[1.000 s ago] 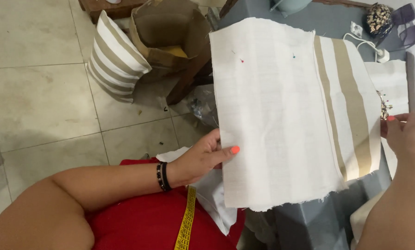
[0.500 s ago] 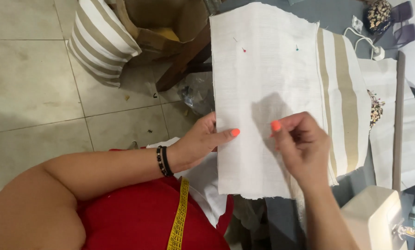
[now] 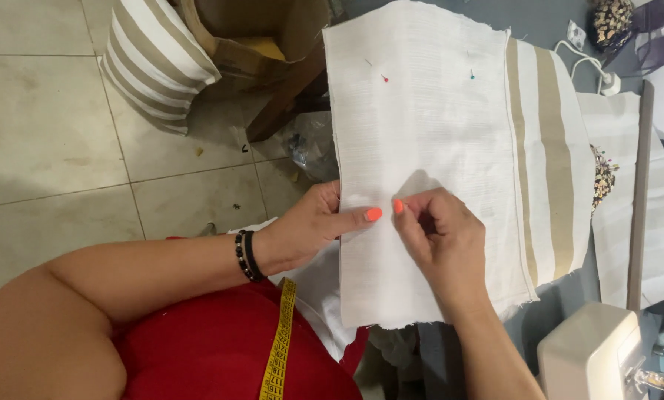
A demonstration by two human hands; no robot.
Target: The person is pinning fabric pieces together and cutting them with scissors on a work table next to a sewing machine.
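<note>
The left hand [image 3: 313, 230] pinches the near left edge of a white fabric panel [image 3: 421, 148], thumb on top and the other fingers hidden beneath, clamped on the cloth, seemingly to keep it taut and flat. Just right of that thumb, almost touching it, the right hand [image 3: 439, 237] has thumb and forefinger pressed together on the cloth's surface; whether they hold a pin is too small to tell. With both hands so close, the spot between them stays steady for fine work.

The panel lies spread over a grey tabletop [image 3: 554, 15], beyond the fingers and hanging off its near side. It is off-white with a fine ribbed weave and frayed edges. Far beyond the fingertips, two pins sit in it, one red-headed [image 3: 384, 78], one blue-headed [image 3: 472, 75]. Under it, right of the right hand, shows a beige-striped cloth [image 3: 550, 163].
</note>
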